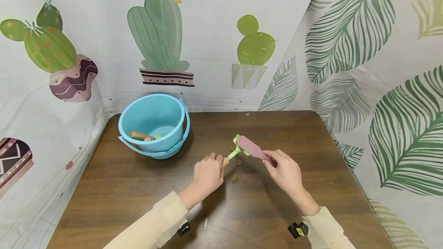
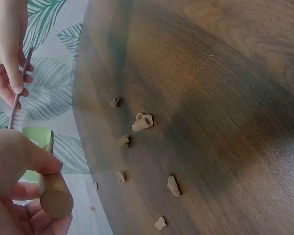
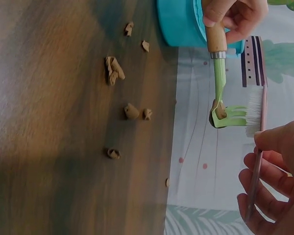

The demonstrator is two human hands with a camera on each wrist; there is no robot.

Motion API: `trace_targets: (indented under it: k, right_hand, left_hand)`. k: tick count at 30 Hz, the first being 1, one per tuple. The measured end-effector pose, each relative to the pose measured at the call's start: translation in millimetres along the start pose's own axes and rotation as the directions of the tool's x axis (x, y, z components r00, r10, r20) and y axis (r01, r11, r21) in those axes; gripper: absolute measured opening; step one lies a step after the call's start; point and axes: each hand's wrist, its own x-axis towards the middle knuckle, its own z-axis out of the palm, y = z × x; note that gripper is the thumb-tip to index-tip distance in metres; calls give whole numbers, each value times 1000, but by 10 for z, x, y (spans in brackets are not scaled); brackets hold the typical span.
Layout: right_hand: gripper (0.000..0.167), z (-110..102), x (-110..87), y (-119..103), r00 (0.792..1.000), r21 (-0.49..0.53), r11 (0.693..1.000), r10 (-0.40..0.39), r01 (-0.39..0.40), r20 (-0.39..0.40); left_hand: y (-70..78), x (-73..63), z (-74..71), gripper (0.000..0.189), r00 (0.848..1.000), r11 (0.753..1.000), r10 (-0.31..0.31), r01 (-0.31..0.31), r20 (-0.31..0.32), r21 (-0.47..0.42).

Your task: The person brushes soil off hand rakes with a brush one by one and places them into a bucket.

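Observation:
My left hand (image 1: 209,174) grips the wooden handle of a small garden hand rake (image 3: 219,81) with light green prongs. A brown clay-like lump (image 3: 220,109) sticks in the rake's head. Between thumb and fingers, my right hand (image 1: 286,170) holds a flat pink brush (image 1: 251,147). Its white bristles (image 3: 254,111) meet the rake's prongs in the right wrist view. Both tools are held up above the table, heads together. Several brown crumbly pieces (image 2: 143,122) lie scattered on the table beneath them.
A light blue bucket (image 1: 152,111) with its handle folded down stands at the table's back left. Inside it lie wooden-handled tools (image 1: 139,136). The brown wooden table (image 1: 114,199) is backed by a cloth (image 1: 214,41) printed with cacti and leaves.

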Motion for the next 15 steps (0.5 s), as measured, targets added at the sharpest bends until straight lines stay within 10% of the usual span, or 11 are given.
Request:
trace_targets:
  k: [15]
  right_hand:
    - [26, 91, 60, -245, 999, 17, 999, -45, 45, 25]
  left_hand:
    - [-128, -123, -134, 22, 1000, 1000, -19, 19, -4, 9]
